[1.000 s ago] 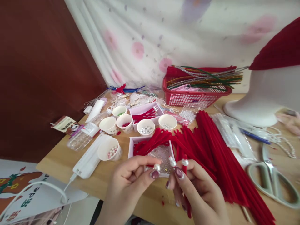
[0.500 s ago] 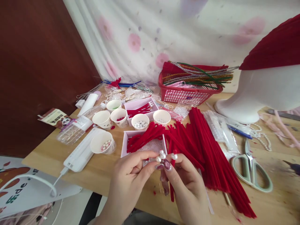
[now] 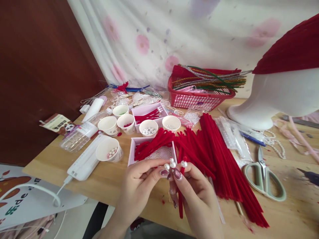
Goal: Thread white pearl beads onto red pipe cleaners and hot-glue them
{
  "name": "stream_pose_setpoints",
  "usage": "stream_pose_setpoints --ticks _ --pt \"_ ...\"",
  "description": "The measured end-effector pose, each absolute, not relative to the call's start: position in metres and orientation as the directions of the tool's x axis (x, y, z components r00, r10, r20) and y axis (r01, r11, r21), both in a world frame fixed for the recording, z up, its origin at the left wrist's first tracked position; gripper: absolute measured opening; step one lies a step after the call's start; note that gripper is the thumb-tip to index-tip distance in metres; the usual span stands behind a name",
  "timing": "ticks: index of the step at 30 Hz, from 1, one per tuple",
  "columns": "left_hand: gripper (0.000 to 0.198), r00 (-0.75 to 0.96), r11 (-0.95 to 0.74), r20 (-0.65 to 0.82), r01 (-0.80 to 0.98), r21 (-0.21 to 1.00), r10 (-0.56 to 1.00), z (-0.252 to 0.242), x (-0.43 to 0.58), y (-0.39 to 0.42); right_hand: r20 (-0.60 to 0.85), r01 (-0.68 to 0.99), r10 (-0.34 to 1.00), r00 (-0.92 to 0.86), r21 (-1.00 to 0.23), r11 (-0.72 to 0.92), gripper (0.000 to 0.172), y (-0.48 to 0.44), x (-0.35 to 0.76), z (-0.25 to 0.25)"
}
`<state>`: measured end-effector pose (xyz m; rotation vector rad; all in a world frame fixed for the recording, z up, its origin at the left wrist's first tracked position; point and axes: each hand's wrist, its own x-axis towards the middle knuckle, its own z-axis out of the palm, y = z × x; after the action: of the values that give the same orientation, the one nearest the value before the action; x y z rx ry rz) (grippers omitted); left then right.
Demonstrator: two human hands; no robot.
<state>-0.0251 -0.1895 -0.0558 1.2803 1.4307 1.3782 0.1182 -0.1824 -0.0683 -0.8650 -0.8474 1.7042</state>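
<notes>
Fingers point(image 3: 147, 164) before open box point(image 3: 131, 156), scissors point(image 3: 262, 163), basket point(image 3: 191, 100)

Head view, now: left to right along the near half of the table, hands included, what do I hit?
Panda-print packet → white corded box → cup of pink and white beads → left hand → pearl beads between the hands → right hand → bundle of red stems → scissors → dark tool tip.
</notes>
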Motion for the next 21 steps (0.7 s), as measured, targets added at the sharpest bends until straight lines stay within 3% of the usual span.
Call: stream_pose_setpoints --ticks 3,5,7,9,11,13,15,18,21 --pt "0.015 -0.441 -0.015 0.260 0.485 0.874 0.859 -0.044 -0.050 -0.193 -0.193 -0.468 0.955 -0.227 -0.838 -0.281 0.025 -0.184 0.117 -0.063" --pt "0.017 -0.545 0.147 0.389 0.700 0.699 0.742 -0.035 -0.078 -0.195 -0.234 -0.451 0.951 -0.203 -0.839 -0.303 0.029 -0.184 0.118 -0.060" --pt "0.017 -0.534 0.282 0.443 0.809 0.516 0.720 -0.030 -0.108 -0.196 -0.246 -0.415 0.949 -0.198 -0.856 -0.309 0.032 -0.183 0.120 -0.059" --pt "0.020 -0.503 0.364 0.344 0.844 0.394 0.793 -0.028 -0.131 -0.194 -0.227 -0.377 0.947 -0.227 -0.876 -0.300 0.033 -0.180 0.123 -0.061" --pt "0.021 -0.490 0.408 0.182 0.842 0.352 0.853 -0.028 -0.141 -0.191 -0.202 -0.351 0.944 -0.261 -0.891 -0.288 0.032 -0.176 0.126 -0.063" --pt "0.024 -0.494 0.401 0.143 0.816 0.416 0.857 -0.027 -0.133 -0.189 -0.193 -0.335 0.942 -0.276 -0.899 -0.282 0.032 -0.174 0.129 -0.066" --pt "0.025 -0.495 0.301 0.194 0.748 0.592 0.847 -0.026 -0.109 -0.189 -0.197 -0.314 0.943 -0.269 -0.907 -0.280 0.032 -0.173 0.130 -0.067" --pt "0.023 -0.472 0.215 0.001 0.403 0.890 0.881 -0.026 -0.058 -0.192 -0.207 -0.277 0.942 -0.265 -0.919 -0.280 0.032 -0.176 0.131 -0.067" --pt "0.020 -0.321 0.204 -0.181 0.040 0.978 0.930 -0.033 -0.015 -0.191 -0.226 -0.235 0.931 -0.287 -0.925 -0.297 0.035 -0.181 0.133 -0.064"
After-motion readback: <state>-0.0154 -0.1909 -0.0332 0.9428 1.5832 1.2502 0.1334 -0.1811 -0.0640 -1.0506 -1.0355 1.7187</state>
